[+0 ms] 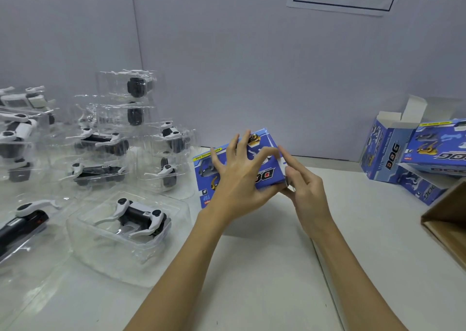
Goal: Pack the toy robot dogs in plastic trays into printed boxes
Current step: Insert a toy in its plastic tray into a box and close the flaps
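A blue printed box (267,169) lies on the white table at the centre. My left hand (239,179) spreads over its top face, fingers curved round its far edge and thumb at the near edge. My right hand (302,182) is at the box's right end, its fingertips on the white end flap (284,163). A toy robot dog in a clear plastic tray (131,219) lies near left of the box. Whether the held box has a dog inside is hidden.
Stacks of clear trays with toy dogs (111,139) fill the left side of the table. Several blue printed boxes (413,154), one with open flaps, pile at the right. A brown cardboard carton (446,219) juts in at the right edge. A grey wall stands behind.
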